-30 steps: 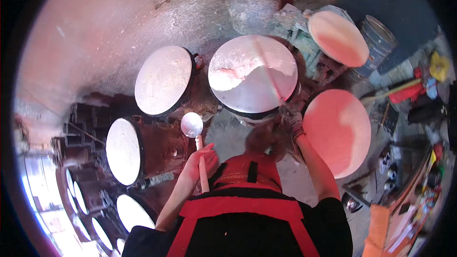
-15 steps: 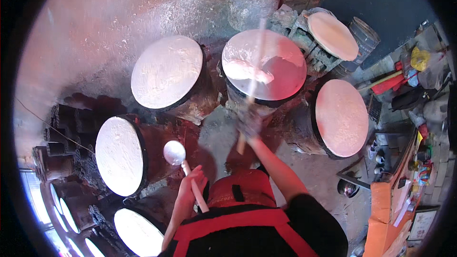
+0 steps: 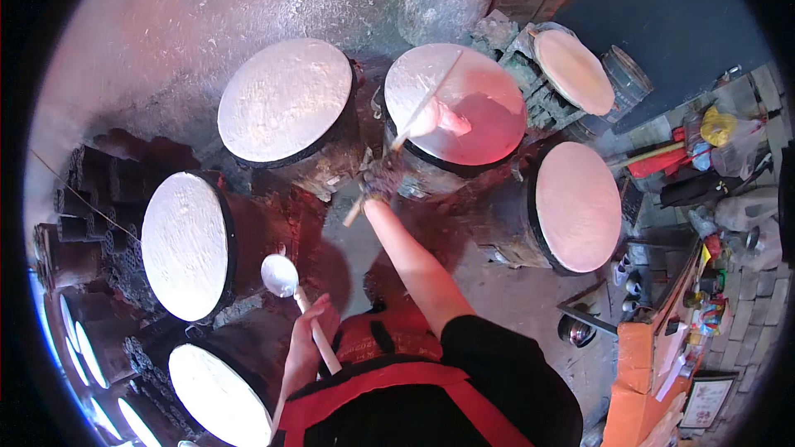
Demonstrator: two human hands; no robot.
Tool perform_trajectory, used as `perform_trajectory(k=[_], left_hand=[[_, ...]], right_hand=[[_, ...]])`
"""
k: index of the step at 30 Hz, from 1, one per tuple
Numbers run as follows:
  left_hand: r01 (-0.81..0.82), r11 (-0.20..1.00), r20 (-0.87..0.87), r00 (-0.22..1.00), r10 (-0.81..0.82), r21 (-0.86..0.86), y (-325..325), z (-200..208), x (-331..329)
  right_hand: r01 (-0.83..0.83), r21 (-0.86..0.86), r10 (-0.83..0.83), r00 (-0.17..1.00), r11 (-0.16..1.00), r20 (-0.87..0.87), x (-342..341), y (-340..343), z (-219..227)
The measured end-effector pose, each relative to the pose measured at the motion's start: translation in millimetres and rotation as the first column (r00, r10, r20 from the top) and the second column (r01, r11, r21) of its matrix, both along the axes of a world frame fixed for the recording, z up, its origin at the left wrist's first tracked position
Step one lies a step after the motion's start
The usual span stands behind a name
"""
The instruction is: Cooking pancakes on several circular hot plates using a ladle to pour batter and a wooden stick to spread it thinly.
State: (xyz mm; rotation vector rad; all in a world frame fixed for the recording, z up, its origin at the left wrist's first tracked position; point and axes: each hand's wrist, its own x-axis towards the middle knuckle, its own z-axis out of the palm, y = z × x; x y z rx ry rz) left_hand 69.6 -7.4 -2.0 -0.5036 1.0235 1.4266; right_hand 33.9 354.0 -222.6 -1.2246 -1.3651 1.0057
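Observation:
My right hand (image 3: 379, 180), in a dark glove, is closed round the wooden handle of a long, thin-bladed spatula (image 3: 432, 99). The blade slants up and right across a round griddle (image 3: 501, 128) at the far middle. Around the blade lies a pale, thick lump of batter or dough (image 3: 447, 122); a white layer covers the griddle's left part, while its right part looks bare and reddish. Near my body, my left hand (image 3: 321, 321) grips the wooden handle of a ladle (image 3: 280, 275), whose round bowl points up and left.
White-coated round griddles (image 3: 286, 99) on drum-like stoves curve around me, including one at the left (image 3: 184, 246) and one at the right (image 3: 577, 207). Dark perforated cylinders (image 3: 116, 186) are stacked at far left. An orange-sided table (image 3: 633, 364) bears jars at the right.
My right hand has swung left, and the spatula blade now leans to the right instead of standing nearly upright. My left hand keeps the ladle. The whole view has shifted slightly.

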Motion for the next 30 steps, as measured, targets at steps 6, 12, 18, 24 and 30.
perform_trajectory(k=[6, 12, 18, 24, 30], left_hand=[[0.023, 1.000, -0.028, 0.999, -0.023, -0.002, 9.4, 0.7, -4.5], [0.274, 0.957, -0.054, 0.961, -0.270, 0.095, 62.1, 17.0, 17.7], [0.125, 0.992, -0.046, 0.991, -0.124, -0.001, 33.8, 12.3, 21.1], [0.146, 0.989, -0.096, 0.984, -0.147, -0.016, 59.5, 5.2, 36.5], [0.179, 0.984, -0.057, 0.982, -0.178, 0.010, 78.5, -8.1, 61.5]], right_hand=[[-0.067, -0.302, 0.045, 0.996, 0.951, -0.081, 122.7, -42.7, 50.8], [0.088, -0.188, -0.169, 0.862, 0.978, -0.477, 211.7, 113.2, -17.3], [-0.580, -0.544, 0.178, 0.766, 0.607, -0.618, 98.0, -42.5, 92.3], [-0.592, -0.565, 0.091, 0.732, 0.575, -0.675, 258.0, -31.0, 120.0], [-0.147, -0.378, -0.015, 0.919, 0.914, -0.394, 221.8, -5.3, 88.5]])
